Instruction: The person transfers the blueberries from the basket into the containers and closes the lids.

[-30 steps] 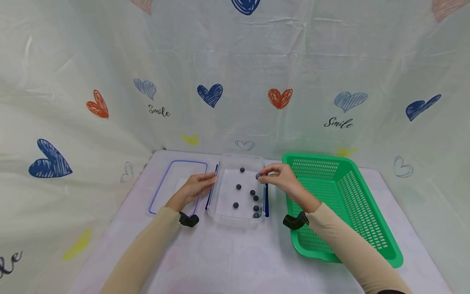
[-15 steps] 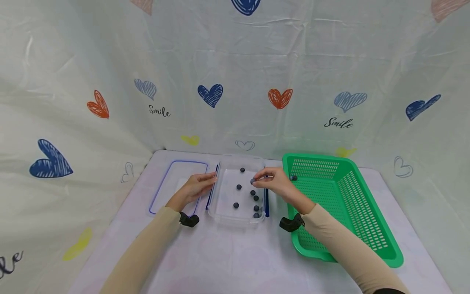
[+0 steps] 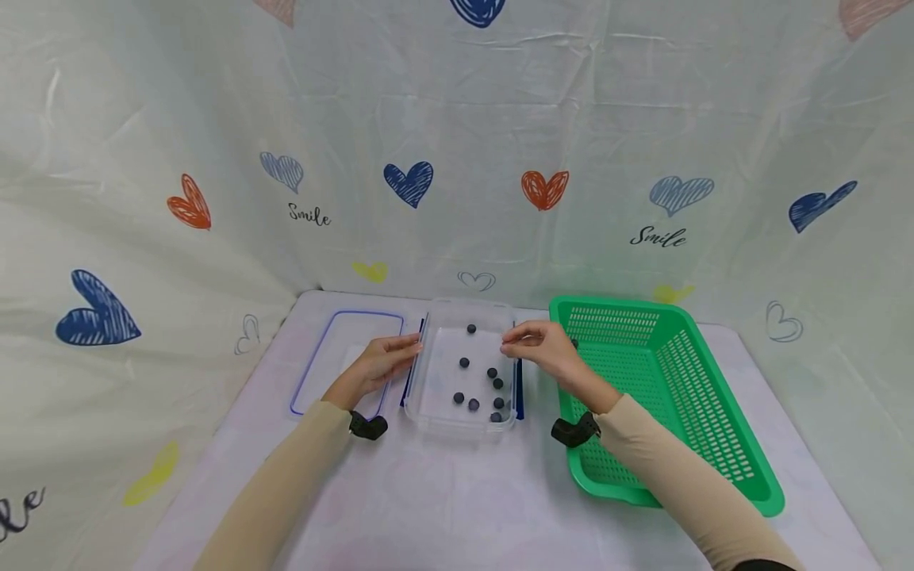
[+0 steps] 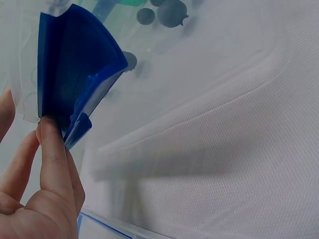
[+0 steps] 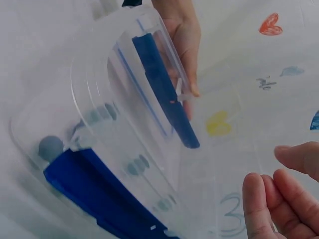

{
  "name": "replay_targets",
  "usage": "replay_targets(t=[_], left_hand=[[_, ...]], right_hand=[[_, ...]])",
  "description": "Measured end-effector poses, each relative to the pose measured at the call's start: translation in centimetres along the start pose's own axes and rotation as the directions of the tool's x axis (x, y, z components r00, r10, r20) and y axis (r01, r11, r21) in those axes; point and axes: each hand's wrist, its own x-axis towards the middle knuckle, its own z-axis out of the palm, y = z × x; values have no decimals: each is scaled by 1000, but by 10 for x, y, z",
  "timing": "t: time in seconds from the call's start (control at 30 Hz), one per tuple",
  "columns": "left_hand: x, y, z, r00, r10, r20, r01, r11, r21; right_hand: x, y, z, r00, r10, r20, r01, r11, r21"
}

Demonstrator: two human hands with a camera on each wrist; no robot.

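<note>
Left hand (image 3: 378, 363) steadies my clear container's (image 3: 464, 424) blue clip; right hand (image 3: 544, 349) hovers, fingers loosely curled, holding nothing. Seven blueberries (image 3: 464, 362) in, one left in the green basket (image 3: 714, 484).

clear glossy plastic box (image 3: 460, 373); green perforated plastic basket (image 3: 664, 396); matt cloth backdrop (image 3: 457, 143).

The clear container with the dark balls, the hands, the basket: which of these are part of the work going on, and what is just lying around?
In use:
clear container
dark balls
left hand, touching the container's blue clip
right hand, above the container's right edge
green basket, one ball inside

Lying about:
blue-rimmed lid
heart-print cloth
</note>
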Motion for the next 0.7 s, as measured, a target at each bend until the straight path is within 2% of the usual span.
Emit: replay_targets(t=[0.13, 0.33, 0.7], left_hand=[[0, 0, 0, 1000, 4, 6, -4, 1000, 11], [1, 0, -1, 1000, 7, -1, -7, 1000, 24], [1, -2, -1, 1000, 19, 14, -19, 1000, 6]], right_hand=[[-1, 0, -12, 998, 8, -61, -6, 999, 32], [-3, 4, -33, 995, -17, -100, 27, 995, 98], [-9, 10, -59, 986, -10, -165, 20, 998, 62]])
